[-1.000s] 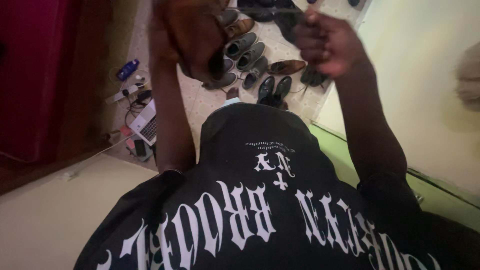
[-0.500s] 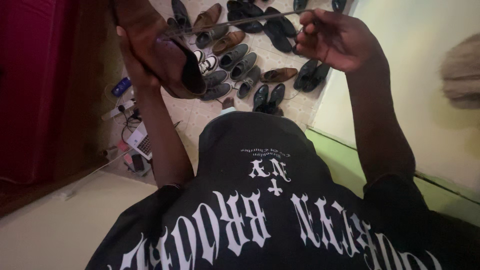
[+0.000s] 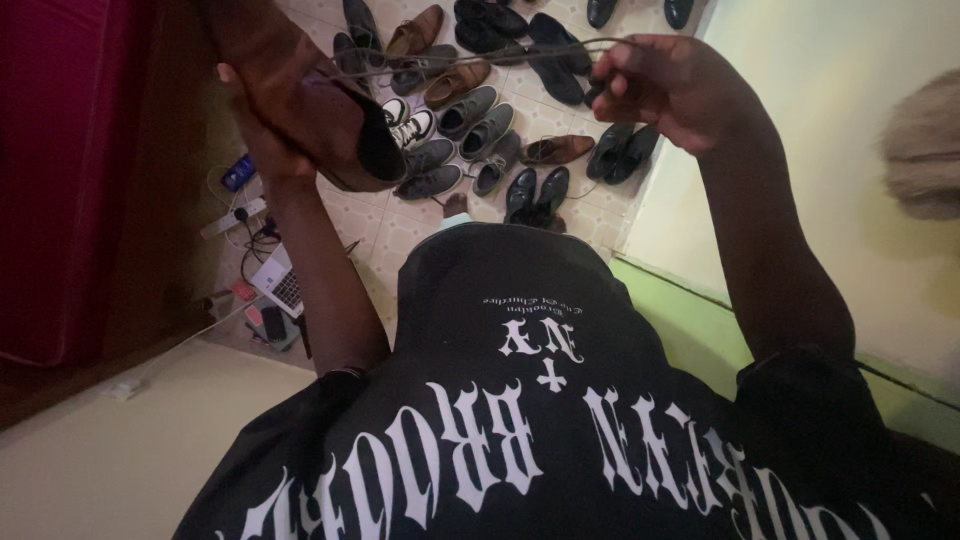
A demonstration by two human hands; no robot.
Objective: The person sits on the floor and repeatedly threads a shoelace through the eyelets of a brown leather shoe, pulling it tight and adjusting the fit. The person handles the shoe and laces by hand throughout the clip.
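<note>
While the left hand (image 3: 262, 125) grips one brown leather shoe (image 3: 300, 95) from behind, raised above the tiled floor (image 3: 400, 225), the right hand (image 3: 665, 90) pinches one thin dark lace (image 3: 470, 58) that runs taut from the shoe. That shoe looks stiff and fairly light, best held around its heel; the lace is limp and slips easily. Beyond the shoe, roughly a dozen and a half other shoes (image 3: 480, 120) lie in rows.
</note>
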